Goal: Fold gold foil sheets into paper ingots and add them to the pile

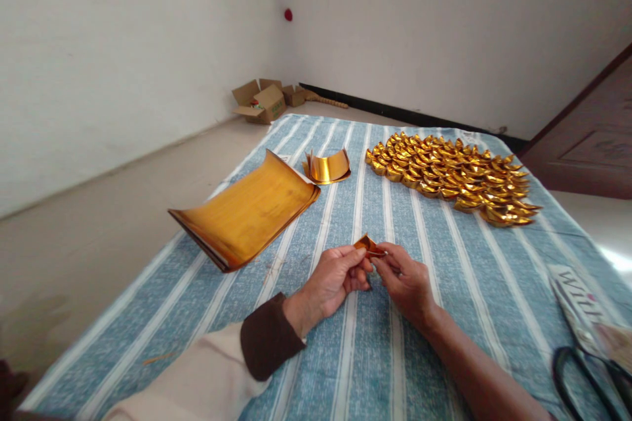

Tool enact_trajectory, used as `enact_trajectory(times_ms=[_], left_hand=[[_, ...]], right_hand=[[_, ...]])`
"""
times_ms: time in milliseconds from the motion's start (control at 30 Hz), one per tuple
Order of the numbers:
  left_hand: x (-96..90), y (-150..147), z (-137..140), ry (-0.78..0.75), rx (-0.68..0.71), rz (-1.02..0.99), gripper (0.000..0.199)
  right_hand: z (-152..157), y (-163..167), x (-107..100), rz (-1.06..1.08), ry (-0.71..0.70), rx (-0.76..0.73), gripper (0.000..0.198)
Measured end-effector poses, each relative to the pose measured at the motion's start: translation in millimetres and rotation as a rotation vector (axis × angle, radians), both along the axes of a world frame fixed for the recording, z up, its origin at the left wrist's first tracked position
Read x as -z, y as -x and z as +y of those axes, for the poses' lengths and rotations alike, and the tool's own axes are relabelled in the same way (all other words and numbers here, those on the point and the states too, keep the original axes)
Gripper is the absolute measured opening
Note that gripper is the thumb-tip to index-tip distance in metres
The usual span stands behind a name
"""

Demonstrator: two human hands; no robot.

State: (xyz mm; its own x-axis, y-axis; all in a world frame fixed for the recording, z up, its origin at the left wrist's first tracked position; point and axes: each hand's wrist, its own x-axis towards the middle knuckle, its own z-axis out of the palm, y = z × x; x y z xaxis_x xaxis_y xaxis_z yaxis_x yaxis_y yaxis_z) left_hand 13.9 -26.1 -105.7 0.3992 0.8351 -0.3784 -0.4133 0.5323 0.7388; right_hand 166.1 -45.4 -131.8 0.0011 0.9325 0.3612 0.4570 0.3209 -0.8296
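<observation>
Between my two hands, above the striped cloth, is a small folded piece of gold foil paper [366, 243]. My left hand [340, 274] pinches its left side between thumb and fingers. On the right side, the fingertips of my right hand [403, 276] close on the paper's edge. Part of the fold is hidden behind my fingers. A stack of large gold foil sheets [251, 214] lies to the left, its edges curling up. Beyond my hands sits a small curled stack of gold foil strips [328, 166]. Many folded gold paper ingots [439, 168] stand in rows at the back right.
A blue and white striped tablecloth [320, 355] covers the table. Black-handled scissors [575, 368] lie at the near right edge. On the floor past the far left corner stands an open cardboard box [261, 102]. A brown wooden panel [592, 138] is at the right.
</observation>
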Motion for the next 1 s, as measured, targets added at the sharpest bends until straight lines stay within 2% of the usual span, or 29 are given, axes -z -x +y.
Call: enact_trajectory(times_ms=[167,333,600,1000], left_hand=[[-1.2,2.7,3.4,0.067,-0.007,-0.026,0.017],[-1.9,3.8,4.3,0.095,0.014,-0.046,0.018],[-3.6,5.9,5.8,0.142,0.064,-0.092,0.018],[-0.2,5.1,5.7,0.124,0.065,-0.098,0.018]], right_hand=[[1.5,-4.3,-0.3,-0.093,-0.030,0.059,0.027],[1.4,-2.9,-0.1,-0.049,-0.029,0.001,0.026],[1.1,-1.5,-0.4,-0.015,-0.053,0.020,0.025],[1.7,0.1,1.4,0.009,-0.089,0.017,0.024]])
